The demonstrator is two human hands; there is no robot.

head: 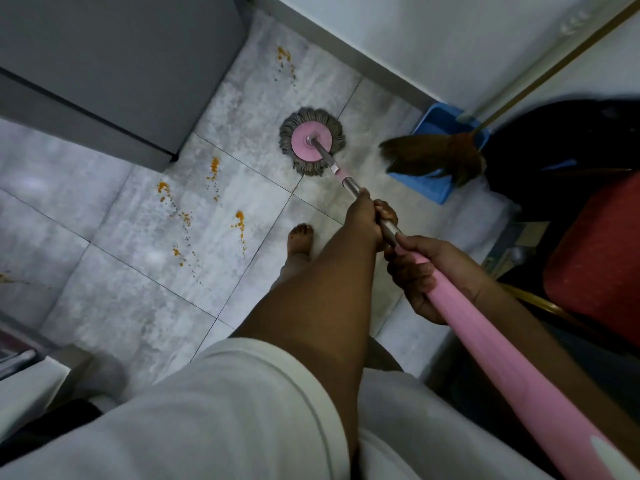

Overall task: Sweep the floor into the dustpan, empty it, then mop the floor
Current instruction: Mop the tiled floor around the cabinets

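We grip the long pink-and-steel mop handle (388,230) in both fists, left hand (363,216) ahead of right hand (426,275), its round grey-fringed pink mop head (311,145) flat on the floor beyond, orange spill (239,220) leftward.

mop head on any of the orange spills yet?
No, the mop head sits on bare tile, apart from the orange spills lying to its left.

Grey marbled floor tiles (114,296), white wall (433,39) — grey cabinet (114,57), red chair seat (602,258), dim light
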